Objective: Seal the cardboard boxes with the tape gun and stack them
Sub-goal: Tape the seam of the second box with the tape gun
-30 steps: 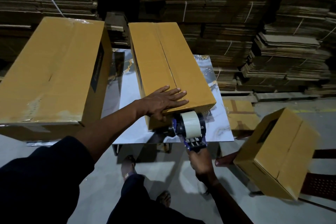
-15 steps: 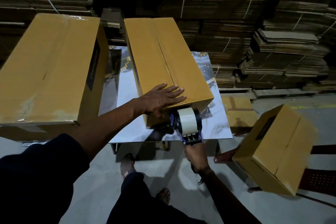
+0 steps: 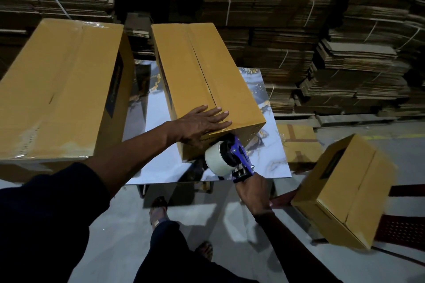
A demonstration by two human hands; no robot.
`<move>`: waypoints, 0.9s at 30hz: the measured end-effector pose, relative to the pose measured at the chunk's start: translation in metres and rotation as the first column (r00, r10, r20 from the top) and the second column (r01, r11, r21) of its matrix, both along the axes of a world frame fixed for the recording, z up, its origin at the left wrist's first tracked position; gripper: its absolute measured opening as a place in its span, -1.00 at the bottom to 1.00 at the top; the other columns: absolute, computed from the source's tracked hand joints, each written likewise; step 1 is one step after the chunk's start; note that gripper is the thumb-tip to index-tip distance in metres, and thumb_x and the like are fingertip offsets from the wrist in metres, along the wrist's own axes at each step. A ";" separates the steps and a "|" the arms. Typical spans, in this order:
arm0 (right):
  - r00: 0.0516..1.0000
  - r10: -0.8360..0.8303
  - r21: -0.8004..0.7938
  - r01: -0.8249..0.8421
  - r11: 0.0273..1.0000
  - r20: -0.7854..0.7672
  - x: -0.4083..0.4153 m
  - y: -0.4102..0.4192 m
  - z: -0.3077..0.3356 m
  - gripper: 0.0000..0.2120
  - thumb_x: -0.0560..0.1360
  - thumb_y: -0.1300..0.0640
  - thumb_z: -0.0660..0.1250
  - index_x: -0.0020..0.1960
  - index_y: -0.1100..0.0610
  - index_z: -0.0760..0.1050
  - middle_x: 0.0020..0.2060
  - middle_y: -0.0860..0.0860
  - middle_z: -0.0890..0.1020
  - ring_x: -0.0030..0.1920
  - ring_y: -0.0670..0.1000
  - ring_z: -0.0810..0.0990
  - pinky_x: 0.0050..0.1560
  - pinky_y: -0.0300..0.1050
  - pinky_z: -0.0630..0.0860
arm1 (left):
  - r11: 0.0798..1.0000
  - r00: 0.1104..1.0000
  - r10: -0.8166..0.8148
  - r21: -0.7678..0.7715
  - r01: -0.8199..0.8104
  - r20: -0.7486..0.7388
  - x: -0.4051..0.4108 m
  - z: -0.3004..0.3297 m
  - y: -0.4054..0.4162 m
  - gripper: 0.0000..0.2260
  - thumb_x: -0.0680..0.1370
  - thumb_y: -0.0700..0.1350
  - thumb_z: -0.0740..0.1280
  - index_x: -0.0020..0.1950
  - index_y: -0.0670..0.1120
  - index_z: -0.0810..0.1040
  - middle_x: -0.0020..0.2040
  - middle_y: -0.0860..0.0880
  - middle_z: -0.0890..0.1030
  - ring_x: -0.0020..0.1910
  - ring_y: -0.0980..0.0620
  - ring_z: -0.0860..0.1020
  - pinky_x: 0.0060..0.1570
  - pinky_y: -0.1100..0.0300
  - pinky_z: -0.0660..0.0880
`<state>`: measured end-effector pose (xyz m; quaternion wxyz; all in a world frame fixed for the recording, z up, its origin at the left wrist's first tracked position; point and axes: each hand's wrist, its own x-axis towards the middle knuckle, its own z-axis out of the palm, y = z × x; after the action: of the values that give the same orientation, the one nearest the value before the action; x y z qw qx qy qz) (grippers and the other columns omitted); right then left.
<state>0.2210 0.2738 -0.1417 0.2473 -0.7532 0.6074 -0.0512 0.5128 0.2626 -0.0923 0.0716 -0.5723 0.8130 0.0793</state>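
Note:
A long brown cardboard box (image 3: 202,76) lies on the marble-patterned table (image 3: 271,161), its top flaps closed along a centre seam. My left hand (image 3: 202,123) presses flat on the box's near end, fingers straight. My right hand (image 3: 251,190) grips the handle of a blue tape gun (image 3: 232,156) with a white tape roll, its head against the box's near face just below the top edge. A taped box (image 3: 59,89) tops a stack on the left.
Another brown box (image 3: 345,190) sits tilted at the lower right over a maroon chair. A flattened carton (image 3: 296,142) lies on the floor beyond the table. Bundles of flat cardboard (image 3: 345,64) fill the background. My feet stand on grey floor below the table.
The tape gun has tilted and swung right, its roll now to the left of the frame, still at the box's near end. My left hand stays pressed on the box.

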 end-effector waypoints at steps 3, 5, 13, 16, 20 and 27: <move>0.999 0.027 0.007 -0.028 1.000 0.033 -0.006 -0.005 -0.002 -0.70 0.52 -0.03 0.44 -0.17 0.22 0.61 -0.20 0.24 0.70 -0.07 0.29 0.65 -0.22 -0.07 0.22 | 0.999 1.000 -0.003 -0.039 0.003 -0.008 0.003 -0.005 0.001 0.06 0.45 0.17 0.49 0.69 0.15 -0.20 0.70 0.04 -0.24 0.67 -0.03 -0.23 0.58 -0.13 -0.17; 0.994 0.049 -0.007 -0.049 0.999 0.096 -0.009 -0.005 -0.004 -0.77 0.51 0.00 0.47 -0.13 0.18 0.65 -0.22 0.20 0.71 -0.10 0.21 0.64 -0.21 -0.11 0.26 | 0.999 1.000 -0.008 -0.049 0.007 -0.027 0.004 -0.007 0.002 0.02 0.44 0.22 0.41 0.69 0.14 -0.20 0.70 0.03 -0.24 0.67 -0.04 -0.22 0.58 -0.12 -0.17; 0.921 -0.096 0.249 -0.001 0.968 0.377 -0.044 -0.002 -0.010 -0.83 0.49 0.30 0.49 -0.02 0.06 0.62 -0.13 -0.07 0.73 -0.10 -0.16 0.67 -0.01 -0.21 0.53 | 0.993 0.995 0.064 -0.093 -0.071 -0.070 -0.008 -0.005 0.002 -0.22 0.56 0.42 -0.14 0.70 0.08 -0.19 0.69 -0.02 -0.24 0.67 -0.06 -0.25 0.61 -0.17 -0.18; 0.883 -0.234 0.438 0.035 0.898 0.408 -0.057 0.000 -0.013 -0.87 0.38 0.24 0.39 -0.26 0.08 0.47 -0.43 -0.07 0.52 -0.46 -0.22 0.47 -0.42 -0.37 0.35 | 0.975 0.980 0.166 -0.132 -0.180 -0.110 -0.024 -0.005 0.000 -0.29 0.59 0.42 -0.25 0.69 0.16 -0.17 0.70 -0.01 -0.19 0.68 -0.10 -0.19 0.60 -0.25 -0.15; 0.765 -0.405 0.506 0.122 0.854 0.500 -0.069 -0.001 -0.021 -0.91 0.29 0.18 0.32 -0.33 0.18 0.44 -0.49 0.12 0.34 -0.51 -0.02 0.30 -0.47 -0.20 0.15 | 0.925 0.940 0.334 -0.168 -0.342 -0.070 -0.049 -0.008 -0.008 -0.35 0.63 0.38 -0.18 0.69 0.19 -0.15 0.71 -0.03 -0.12 0.68 -0.19 -0.11 0.53 -0.40 -0.07; 0.660 -0.543 0.628 0.137 0.766 0.518 -0.068 -0.010 -0.015 -0.52 0.57 0.45 0.33 -0.46 0.12 0.56 -0.53 0.05 0.39 -0.59 -0.05 0.28 -0.58 -0.26 0.15 | 0.870 0.906 0.424 -0.286 -0.403 0.015 -0.071 -0.018 -0.005 -0.26 0.67 0.25 0.19 0.69 0.11 -0.18 0.71 -0.09 -0.05 0.66 -0.27 -0.01 0.54 -0.33 0.05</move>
<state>0.1527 0.2639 -0.1569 0.6357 -0.4459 0.5990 -0.1956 0.4422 0.2574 -0.1104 0.0038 -0.7398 0.6714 -0.0433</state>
